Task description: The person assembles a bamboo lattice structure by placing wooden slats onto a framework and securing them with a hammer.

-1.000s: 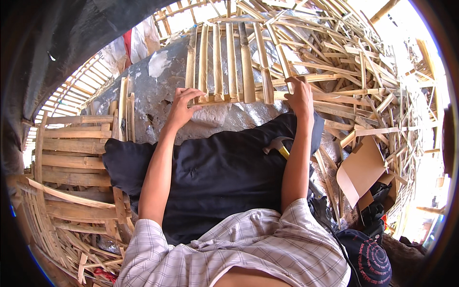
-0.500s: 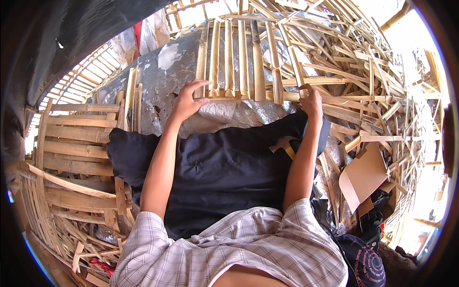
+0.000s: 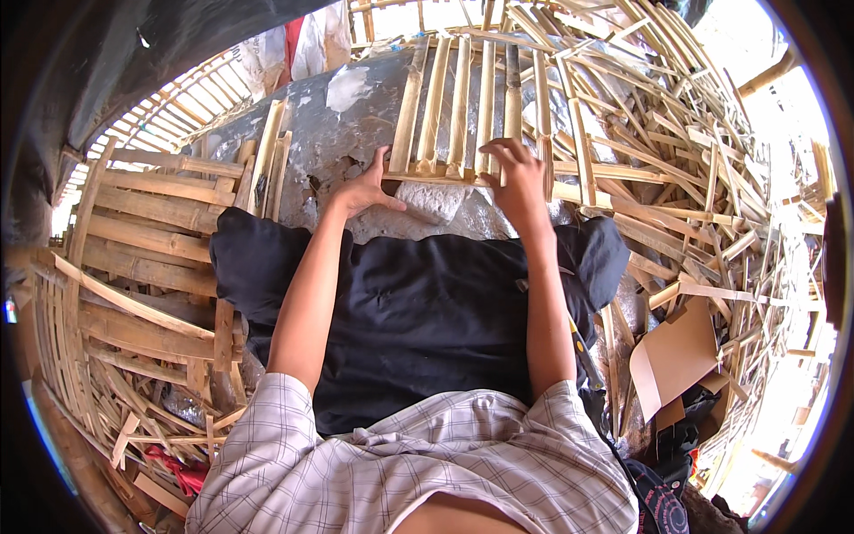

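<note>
Several bamboo slats [image 3: 459, 107] lie side by side, pointing away from me, their near ends along a bamboo crosspiece [image 3: 569, 191]. My left hand [image 3: 365, 189] is at the crosspiece's left end, thumb and fingers apart. Over the near ends of the middle slats is my right hand [image 3: 519, 182], its fingers curved and spread; whether the fingertips touch a slat I cannot tell. A pale stone-like block [image 3: 429, 203] sits under the crosspiece between my hands. Black cloth [image 3: 427, 303] covers my lap. A hammer [image 3: 579, 343] lies there, partly hidden by my right forearm.
A finished-looking bamboo slat panel [image 3: 151, 236] stands at the left. Loose bamboo strips [image 3: 685, 169] are heaped along the right. Brown cardboard [image 3: 673, 356] lies at the lower right. A dark, patchy surface [image 3: 329, 125] is beneath the slats.
My right hand has left the rightmost slat and moved left to the middle slats. My left hand stays near the crosspiece's left end, its wrist turned. The view has shifted slightly.
</note>
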`<action>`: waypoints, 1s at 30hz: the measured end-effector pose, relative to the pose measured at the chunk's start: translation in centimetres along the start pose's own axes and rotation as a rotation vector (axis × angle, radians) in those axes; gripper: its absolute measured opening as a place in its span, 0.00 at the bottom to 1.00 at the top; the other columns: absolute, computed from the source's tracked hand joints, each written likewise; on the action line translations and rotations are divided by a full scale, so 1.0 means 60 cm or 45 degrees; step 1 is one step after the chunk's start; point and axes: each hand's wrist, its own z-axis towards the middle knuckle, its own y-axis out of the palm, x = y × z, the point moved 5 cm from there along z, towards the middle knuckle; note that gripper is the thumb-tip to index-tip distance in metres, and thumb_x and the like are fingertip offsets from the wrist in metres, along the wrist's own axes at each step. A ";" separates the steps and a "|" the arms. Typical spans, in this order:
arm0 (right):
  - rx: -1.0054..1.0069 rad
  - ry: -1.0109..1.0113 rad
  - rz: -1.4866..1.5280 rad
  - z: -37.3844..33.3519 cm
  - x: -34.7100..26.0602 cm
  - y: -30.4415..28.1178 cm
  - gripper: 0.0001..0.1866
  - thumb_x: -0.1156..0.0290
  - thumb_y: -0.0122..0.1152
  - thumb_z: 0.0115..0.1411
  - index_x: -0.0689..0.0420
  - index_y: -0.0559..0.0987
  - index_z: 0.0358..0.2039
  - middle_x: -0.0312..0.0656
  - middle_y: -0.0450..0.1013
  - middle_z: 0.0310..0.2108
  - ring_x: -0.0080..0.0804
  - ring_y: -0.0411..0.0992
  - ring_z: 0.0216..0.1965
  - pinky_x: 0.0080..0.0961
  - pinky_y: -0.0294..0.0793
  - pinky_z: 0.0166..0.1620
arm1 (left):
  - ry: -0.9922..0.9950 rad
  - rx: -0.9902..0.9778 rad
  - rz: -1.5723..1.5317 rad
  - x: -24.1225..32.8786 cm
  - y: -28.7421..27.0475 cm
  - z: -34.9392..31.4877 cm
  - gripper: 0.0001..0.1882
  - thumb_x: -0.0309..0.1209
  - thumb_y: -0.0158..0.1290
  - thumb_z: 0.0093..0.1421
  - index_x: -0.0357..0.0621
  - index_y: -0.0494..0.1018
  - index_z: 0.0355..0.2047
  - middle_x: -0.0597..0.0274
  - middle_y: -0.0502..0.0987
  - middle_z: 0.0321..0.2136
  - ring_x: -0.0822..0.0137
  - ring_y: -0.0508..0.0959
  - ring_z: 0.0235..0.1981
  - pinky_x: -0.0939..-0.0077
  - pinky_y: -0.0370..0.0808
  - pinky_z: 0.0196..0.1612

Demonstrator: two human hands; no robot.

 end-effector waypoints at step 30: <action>-0.283 -0.264 -0.133 0.043 -0.042 0.105 0.28 0.69 0.76 0.51 0.46 0.79 0.53 0.37 0.81 0.42 0.44 0.68 0.55 0.56 0.61 0.55 | 0.066 -0.123 -0.057 0.021 0.017 0.024 0.66 0.20 0.79 0.33 0.42 0.53 0.72 0.57 0.66 0.66 0.61 0.63 0.68 0.63 0.63 0.70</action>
